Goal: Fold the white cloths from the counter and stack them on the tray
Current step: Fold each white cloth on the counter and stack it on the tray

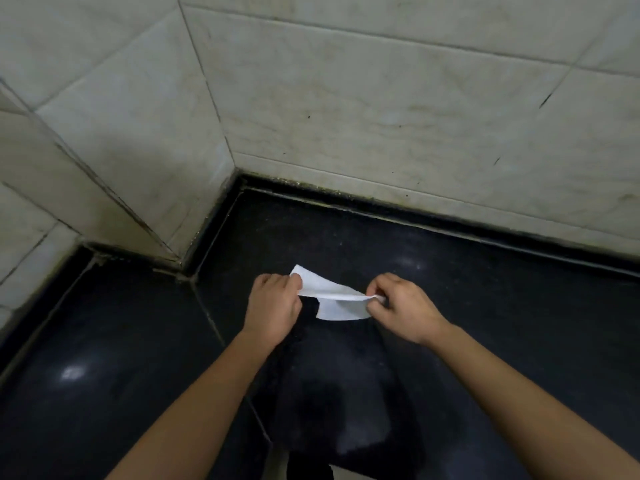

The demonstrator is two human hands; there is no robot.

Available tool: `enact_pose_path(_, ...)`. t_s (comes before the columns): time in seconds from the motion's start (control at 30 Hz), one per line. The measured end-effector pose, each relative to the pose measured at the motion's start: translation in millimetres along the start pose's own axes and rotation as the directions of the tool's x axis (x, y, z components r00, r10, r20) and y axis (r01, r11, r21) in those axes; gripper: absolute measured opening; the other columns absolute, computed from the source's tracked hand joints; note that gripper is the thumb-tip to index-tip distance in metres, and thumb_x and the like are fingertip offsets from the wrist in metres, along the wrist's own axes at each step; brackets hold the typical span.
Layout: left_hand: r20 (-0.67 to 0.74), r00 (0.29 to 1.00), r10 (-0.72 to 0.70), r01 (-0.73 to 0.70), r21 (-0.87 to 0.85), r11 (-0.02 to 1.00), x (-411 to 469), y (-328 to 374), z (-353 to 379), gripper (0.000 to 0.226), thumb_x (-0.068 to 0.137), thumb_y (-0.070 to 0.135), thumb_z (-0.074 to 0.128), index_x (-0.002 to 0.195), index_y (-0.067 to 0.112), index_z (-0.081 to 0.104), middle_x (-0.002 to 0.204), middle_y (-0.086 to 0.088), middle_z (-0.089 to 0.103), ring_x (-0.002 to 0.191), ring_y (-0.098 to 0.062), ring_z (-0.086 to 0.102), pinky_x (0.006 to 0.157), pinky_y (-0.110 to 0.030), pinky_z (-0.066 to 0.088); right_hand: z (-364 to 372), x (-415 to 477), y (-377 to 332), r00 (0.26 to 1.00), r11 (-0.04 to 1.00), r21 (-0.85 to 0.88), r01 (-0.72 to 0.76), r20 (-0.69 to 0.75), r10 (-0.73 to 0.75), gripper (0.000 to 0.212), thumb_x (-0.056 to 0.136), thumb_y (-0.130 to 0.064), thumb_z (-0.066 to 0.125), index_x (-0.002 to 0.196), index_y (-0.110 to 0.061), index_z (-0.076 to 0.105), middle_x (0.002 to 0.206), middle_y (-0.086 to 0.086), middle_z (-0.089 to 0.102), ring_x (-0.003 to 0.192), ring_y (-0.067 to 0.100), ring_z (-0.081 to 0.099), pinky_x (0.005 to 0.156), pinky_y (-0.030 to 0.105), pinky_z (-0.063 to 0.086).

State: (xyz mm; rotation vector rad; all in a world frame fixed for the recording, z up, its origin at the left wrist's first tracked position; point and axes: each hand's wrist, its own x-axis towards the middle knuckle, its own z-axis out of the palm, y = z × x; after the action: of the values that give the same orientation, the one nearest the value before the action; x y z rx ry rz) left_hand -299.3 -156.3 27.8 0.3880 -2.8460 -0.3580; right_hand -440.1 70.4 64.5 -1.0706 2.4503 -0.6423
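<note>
Just below the centre of the frame, a small white cloth (332,299) hangs between the left hand (273,306) and the right hand (401,308), above the glossy black stone surface (485,306). Each hand's fingers are pinched closed on one end of its upper edge. It looks thin, light and limp, sagging and creasing, so corners or edges are probably the best holds. Grey-veined wall tiles (381,98) fill the upper frame; no tray shows.

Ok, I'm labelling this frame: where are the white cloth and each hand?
white cloth (337,308): head view, on its lower flat panel.
left hand (273,304): head view, on the back of the hand.
right hand (403,308): head view, on the back of the hand.
</note>
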Motion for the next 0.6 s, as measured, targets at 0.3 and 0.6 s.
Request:
enact_pose_path(0.3,-0.108,0.920,-0.377,0.352,-0.200,0.915,-38.4,27.4,-89.6,0.008,0.088,0.028,0.071,0.095,0.025,0.073,0.084,0.006,0.065,0.075,-0.013,0.059,0.069,-0.034,0.050,-64.8,-37.6,-0.2,0.971,0.980,0.003,0.201,-0.129,-0.199,0.022,0.099,-0.032,0.055,0.117,-0.027,0.067,0.102,-0.008,0.060,0.086,0.007,0.057,0.079,0.021,0.041)
enact_pose_path(0.6,-0.034,0.808,-0.588,0.489,-0.517,0.702,-7.6,59.2,-98.1,0.002,0.084,0.023,0.074,0.084,0.023,0.073,0.078,0.009,0.070,0.078,-0.014,0.067,0.077,-0.031,0.052,-90.4,-17.6,0.6,0.968,0.985,-0.064,0.160,-0.183,-0.169,0.027,0.105,-0.025,0.046,0.116,-0.013,0.068,0.110,0.009,0.066,0.107,0.027,0.059,0.093,0.036,0.044)
